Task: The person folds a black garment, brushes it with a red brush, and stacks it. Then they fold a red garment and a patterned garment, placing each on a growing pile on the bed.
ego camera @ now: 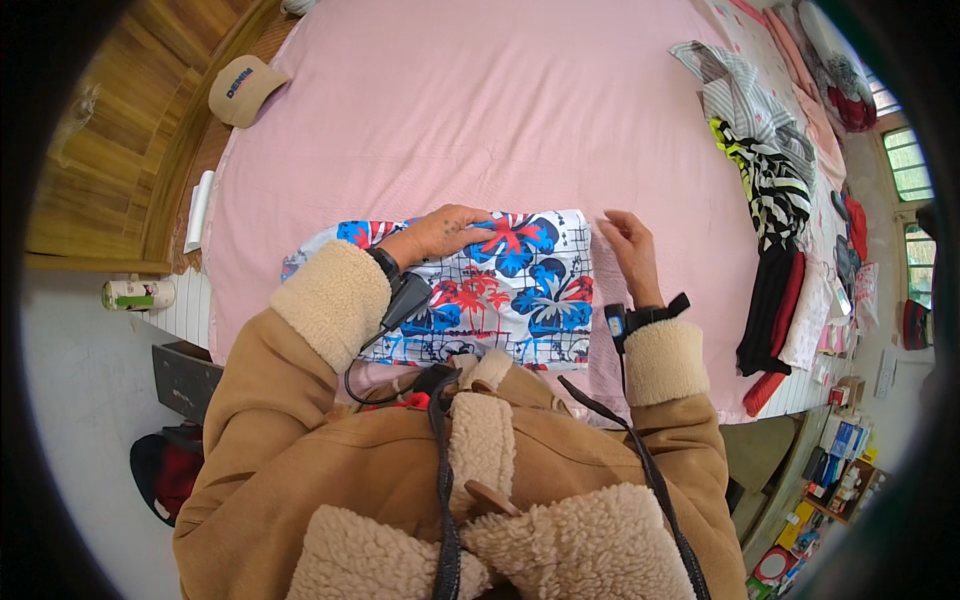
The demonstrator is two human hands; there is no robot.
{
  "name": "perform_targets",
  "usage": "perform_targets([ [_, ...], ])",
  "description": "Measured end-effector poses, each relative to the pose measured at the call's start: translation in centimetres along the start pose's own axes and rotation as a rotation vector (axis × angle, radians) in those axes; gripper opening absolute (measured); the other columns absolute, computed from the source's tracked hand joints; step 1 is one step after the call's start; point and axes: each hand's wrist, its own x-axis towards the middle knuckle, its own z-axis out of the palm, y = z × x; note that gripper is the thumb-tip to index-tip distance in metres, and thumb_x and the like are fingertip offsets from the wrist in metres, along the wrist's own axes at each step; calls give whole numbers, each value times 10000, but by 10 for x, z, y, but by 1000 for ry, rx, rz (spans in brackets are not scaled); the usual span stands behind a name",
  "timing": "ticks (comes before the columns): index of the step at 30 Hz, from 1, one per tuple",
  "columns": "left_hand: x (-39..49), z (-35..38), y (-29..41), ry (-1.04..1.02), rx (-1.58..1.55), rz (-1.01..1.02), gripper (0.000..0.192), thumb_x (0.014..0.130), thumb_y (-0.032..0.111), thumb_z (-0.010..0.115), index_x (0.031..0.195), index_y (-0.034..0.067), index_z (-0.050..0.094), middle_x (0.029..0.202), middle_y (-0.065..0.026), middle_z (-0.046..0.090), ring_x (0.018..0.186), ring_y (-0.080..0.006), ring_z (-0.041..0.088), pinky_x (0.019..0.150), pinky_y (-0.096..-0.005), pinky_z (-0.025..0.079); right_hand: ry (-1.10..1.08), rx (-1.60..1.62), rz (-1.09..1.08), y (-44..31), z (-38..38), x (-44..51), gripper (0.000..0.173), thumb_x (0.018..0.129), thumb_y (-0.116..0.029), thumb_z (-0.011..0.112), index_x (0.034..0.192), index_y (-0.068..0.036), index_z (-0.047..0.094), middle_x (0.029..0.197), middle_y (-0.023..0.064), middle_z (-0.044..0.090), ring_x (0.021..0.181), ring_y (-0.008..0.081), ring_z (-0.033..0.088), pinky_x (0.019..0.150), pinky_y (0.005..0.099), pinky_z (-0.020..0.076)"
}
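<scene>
A folded piece of printed fabric (480, 289), white with blue, red and black flowers and palm trees, lies flat on the pink bedsheet (450, 112) in front of me. My left hand (442, 234) rests palm down on its upper part, fingers pointing right and not visibly gripping. Just beyond the fabric's right edge is my right hand (630, 246), holding nothing, its fingers bent and a little apart. My left forearm crosses over the fabric's left part and hides some of it. Both wrists carry black straps with small devices.
Along the bed's right side lie a grey striped garment (739, 94), a black-and-white patterned garment (769, 180) and black trousers (769, 307). A tan cap (244, 91) sits at the far left edge, above a white roll (198, 211). A cylindrical container (139, 295) lies lower left.
</scene>
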Motion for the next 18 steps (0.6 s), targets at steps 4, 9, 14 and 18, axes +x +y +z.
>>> perform_targets([
  [4, -4, -1, 6, -7, 34, 47, 323, 862, 257, 567, 1114, 56, 590, 869, -58, 637, 792, -104, 544, 730, -242, 434, -210, 13, -136, -3, 26, 21, 414, 722, -172, 704, 1077, -1, 578, 1139, 150, 543, 997, 229, 542, 858, 305, 426],
  [9, -9, -5, 10, -22, 46, 16, 310, 862, 262, 568, 1087, 51, 601, 803, -50, 615, 740, -97, 513, 698, -238, 425, -410, -105, -82, -14, 23, 28, 268, 717, -128, 701, 948, -11, 631, 1198, 140, 525, 1054, 228, 520, 886, 290, 405],
  [14, -21, -11, 10, 77, 123, 38, 268, 850, 270, 581, 984, 41, 625, 705, -42, 582, 664, -96, 493, 616, -250, 408, -442, 113, 87, -43, 1, 5, 117, 763, -129, 656, 794, -17, 641, 1063, 85, 611, 923, 145, 538, 851, 280, 398],
  [18, -37, -22, 4, 114, 222, 26, 260, 827, 282, 598, 924, 44, 641, 630, -51, 556, 586, -118, 484, 560, -270, 392, -468, 120, -45, -63, -20, -29, 109, 779, -111, 651, 807, -11, 618, 964, 62, 630, 849, 105, 543, 787, 242, 417],
])
